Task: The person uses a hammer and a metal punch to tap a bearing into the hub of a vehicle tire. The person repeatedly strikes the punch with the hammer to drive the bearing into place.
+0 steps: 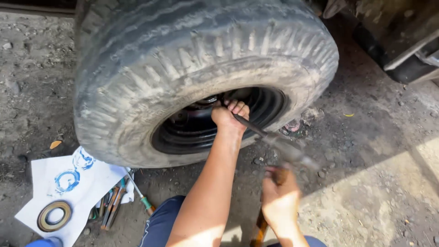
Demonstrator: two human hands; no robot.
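Head view: tyre (151, 68), paper (77, 187), tools (112, 206)

Well to the left of the hands, a white sheet (87, 185) lies on the dirt ground (375, 151), bearing a round metal ring seal (54, 215) and blue ring marks (67, 181). Just beside it, nearer the hands, lie several hand tools (112, 206) and a green-handled screwdriver (141, 196).

Tyre (183, 59): dusty grey, ribbed tread. Rim (192, 132): black. Paper sheet (87, 183): white, blue ring prints. Seal ring (54, 216): brown-tan. Trousers (160, 224): dark blue.
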